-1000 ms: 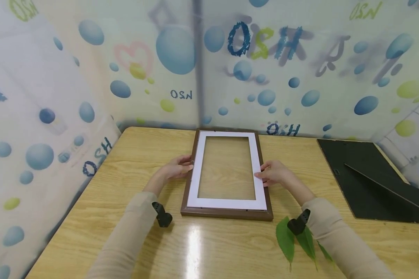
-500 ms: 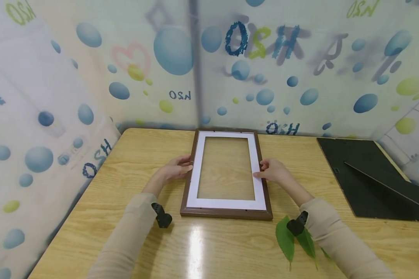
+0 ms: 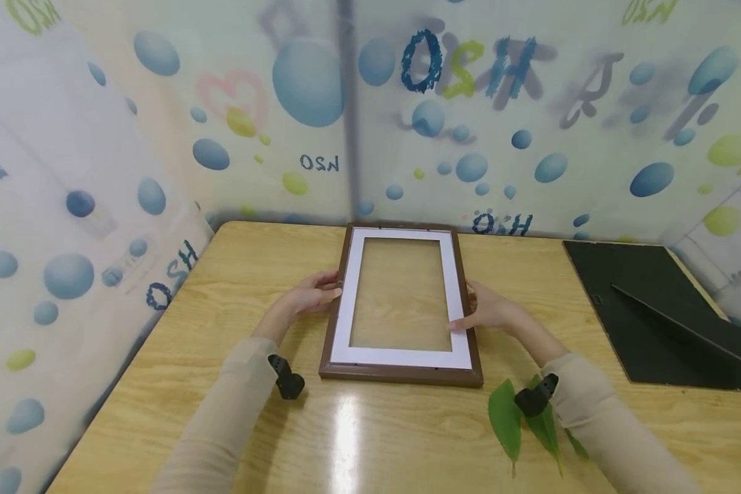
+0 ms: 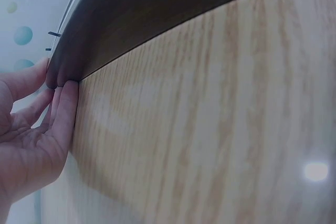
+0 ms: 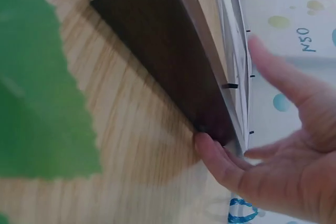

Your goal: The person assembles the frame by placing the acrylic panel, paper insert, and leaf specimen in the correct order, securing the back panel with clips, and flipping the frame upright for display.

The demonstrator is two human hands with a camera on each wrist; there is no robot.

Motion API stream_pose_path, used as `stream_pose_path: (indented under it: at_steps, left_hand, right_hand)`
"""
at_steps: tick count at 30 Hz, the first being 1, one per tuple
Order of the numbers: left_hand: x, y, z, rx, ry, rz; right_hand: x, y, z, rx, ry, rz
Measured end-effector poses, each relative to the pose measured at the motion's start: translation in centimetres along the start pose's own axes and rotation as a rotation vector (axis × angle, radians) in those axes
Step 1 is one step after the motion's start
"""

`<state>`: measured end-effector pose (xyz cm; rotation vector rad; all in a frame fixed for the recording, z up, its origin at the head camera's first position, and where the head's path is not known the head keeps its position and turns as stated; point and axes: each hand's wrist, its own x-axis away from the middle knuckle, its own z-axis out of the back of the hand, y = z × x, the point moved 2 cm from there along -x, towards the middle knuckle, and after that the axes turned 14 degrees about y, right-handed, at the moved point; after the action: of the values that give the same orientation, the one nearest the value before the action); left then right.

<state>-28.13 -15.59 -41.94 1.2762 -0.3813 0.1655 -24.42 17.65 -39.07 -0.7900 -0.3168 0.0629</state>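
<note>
A brown picture frame (image 3: 401, 377) lies back side up on the wooden table, with a white mat (image 3: 401, 357) inside it round a clear window. At its left side my left hand (image 3: 311, 293) holds the frame, fingers against the outer side and thumb at the upper edge. My right hand (image 3: 492, 310) is at the opposite side. Its fingers touch the outer wall, while the thumb reaches over the mat's right strip. In the right wrist view the right hand (image 5: 294, 145) has its thumb stretched out, and the mat (image 5: 237, 40) stands slightly proud of the frame near small black tabs.
Green leaves (image 3: 505, 420) lie on the table (image 3: 284, 439), partly under the right wrist. A black backing board (image 3: 648, 329) with its stand leg raised lies at the right. A patterned curtain (image 3: 253, 123) hangs behind the table.
My right hand has slid a little toward me along the frame's side, its thumb now lower on the mat. The left hand and the frame have stayed in place.
</note>
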Motion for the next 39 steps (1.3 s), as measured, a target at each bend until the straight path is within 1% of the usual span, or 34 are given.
stream_pose_path:
  at_steps: [4,7,9,11,14,18,21,22,24,27,29,30,31,34,39]
  left_hand:
    - [-0.1,-0.1,-0.2,0.01,-0.013,-0.002]
    - [-0.2,-0.1,-0.1,0.015,-0.016,-0.008]
    - [-0.3,-0.1,0.0,0.013,-0.018,-0.01]
    - [-0.3,0.0,0.2,0.013,-0.016,-0.007]
    - [-0.3,0.1,0.3,0.003,-0.019,-0.01]
    - [-0.3,0.2,0.2,0.0,-0.029,-0.014]
    - [-0.3,0.2,0.1,-0.002,-0.032,-0.015]
    - [-0.3,0.2,0.1,-0.005,-0.03,-0.016]
    - [-0.4,0.2,0.2,-0.006,-0.026,-0.017]
    - [-0.4,0.3,0.2,-0.008,-0.019,-0.013]
    - [-0.5,0.4,0.3,-0.009,-0.02,-0.011]
    - [-0.5,0.4,0.3,-0.011,-0.021,-0.009]
    - [-0.5,0.4,0.2,-0.009,-0.02,-0.004]
    - [-0.4,0.4,0.1,-0.002,-0.026,0.001]
    - [-0.4,0.5,0.1,-0.004,-0.013,0.01]
  right_hand:
    - [1.4,0.1,0.1,0.066,-0.112,0.091]
    - [2.3,0.1,-0.1,0.111,-0.167,0.174]
    - [2.7,0.0,-0.4,0.142,-0.166,0.209]
    - [2.9,-0.2,-0.6,0.172,-0.15,0.218]
    - [2.9,-0.6,-0.9,0.193,-0.13,0.182]
    - [3.3,-1.1,-1.0,0.212,-0.13,0.147]
    - [3.8,-1.6,-1.0,0.275,-0.104,0.179]
    - [3.9,-1.8,-1.1,0.3,-0.089,0.201]
    - [4.4,-2.3,-1.3,0.373,-0.06,0.291]
    - [4.8,-3.0,-1.6,0.431,-0.045,0.505]
    - [5.0,-3.3,-1.8,0.441,-0.06,0.62]
    - [5.1,-3.3,-1.9,0.431,-0.073,0.659]
    - [5.1,-3.3,-2.0,0.42,-0.082,0.691]
    - [5.1,-3.2,-2.1,0.392,-0.096,0.697]
    - [5.3,-3.2,-2.2,0.396,-0.047,0.763]
